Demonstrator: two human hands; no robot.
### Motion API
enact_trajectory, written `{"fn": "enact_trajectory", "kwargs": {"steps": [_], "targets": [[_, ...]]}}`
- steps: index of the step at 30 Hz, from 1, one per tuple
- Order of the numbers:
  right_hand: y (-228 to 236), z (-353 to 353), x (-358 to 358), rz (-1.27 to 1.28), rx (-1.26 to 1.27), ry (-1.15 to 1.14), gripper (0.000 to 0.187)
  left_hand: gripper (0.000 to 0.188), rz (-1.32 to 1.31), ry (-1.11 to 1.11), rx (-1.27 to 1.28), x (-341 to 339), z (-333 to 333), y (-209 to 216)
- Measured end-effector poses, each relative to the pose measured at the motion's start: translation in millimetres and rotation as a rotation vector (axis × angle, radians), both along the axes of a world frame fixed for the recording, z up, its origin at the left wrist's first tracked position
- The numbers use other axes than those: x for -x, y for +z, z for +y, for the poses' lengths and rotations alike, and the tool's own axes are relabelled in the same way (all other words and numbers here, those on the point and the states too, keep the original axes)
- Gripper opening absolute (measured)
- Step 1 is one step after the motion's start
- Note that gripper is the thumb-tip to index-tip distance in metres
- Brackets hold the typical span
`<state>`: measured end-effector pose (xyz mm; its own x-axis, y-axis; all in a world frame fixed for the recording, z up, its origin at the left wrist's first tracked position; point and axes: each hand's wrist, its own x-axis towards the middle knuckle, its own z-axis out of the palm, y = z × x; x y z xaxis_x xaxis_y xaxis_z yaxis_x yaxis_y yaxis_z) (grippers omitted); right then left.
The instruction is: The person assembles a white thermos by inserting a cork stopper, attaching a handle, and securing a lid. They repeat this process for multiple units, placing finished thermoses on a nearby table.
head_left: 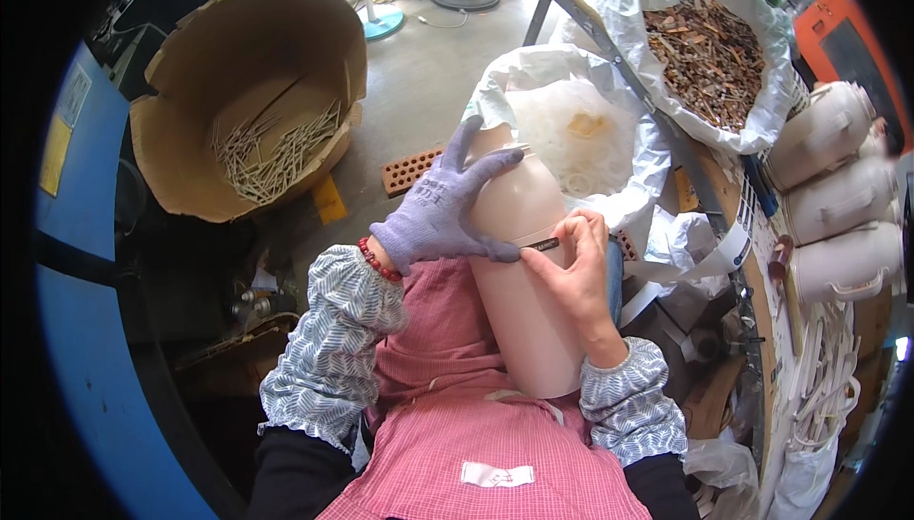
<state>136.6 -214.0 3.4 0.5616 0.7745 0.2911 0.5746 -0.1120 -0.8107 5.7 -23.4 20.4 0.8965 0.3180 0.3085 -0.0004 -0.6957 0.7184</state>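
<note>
A pale pink jug body [543,330] lies tilted across my lap, its narrower neck end pointing away from me. My left hand [447,201], in a lilac glove, grips the jug's shoulder with fingers spread around it. The left thumb reaches down along a seam line on the jug. In my bare right hand [578,268], a small dark strip [543,245] with light marks is pinched against the jug's side, close to the left thumb tip. I cannot tell whether the strip is fixed to the jug.
Several pale jugs with handles [838,206] lie on the bench at right, above a bundle of white strips [824,387]. Beyond my hands stand a bag of translucent rings [581,153] and a sack of brown pieces [705,58]. At left is a cardboard bin [257,53] with thin sticks.
</note>
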Motion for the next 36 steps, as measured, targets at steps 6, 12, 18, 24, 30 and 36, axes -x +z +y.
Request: {"fn": "enact_trajectory", "kwargs": {"steps": [6,12,18,24,30,36], "targets": [[-85.2,-9.1,-58.7,0.379,0.046,-0.086,0.034,0.052,-0.362,-0.017,0.950,27.4,-0.8,12.6],[3.6,-14.3,-20.7,0.958,-0.194,0.192,0.037,0.095,-0.389,0.298,0.417,79.9,-1.6,60.6],[41.0,25.6,30.5,0.279,-0.469,0.742,0.018,0.033,-0.345,0.537,-0.407,130.5,19.6,148.4],[-120.1,95.4,-141.2,0.129,0.022,-0.064,0.020,0.036,-0.206,0.395,-0.656,132.2,-9.2,150.5],[-217.1,71.3,-205.1,-0.437,0.854,-0.181,0.027,0.039,-0.024,0.286,-0.743,129.1,-22.2,167.3],[-190.5,81.9,-213.2,-0.127,0.504,-0.215,0.026,0.016,-0.286,0.518,-0.540,155.9,58.0,157.9]]}}
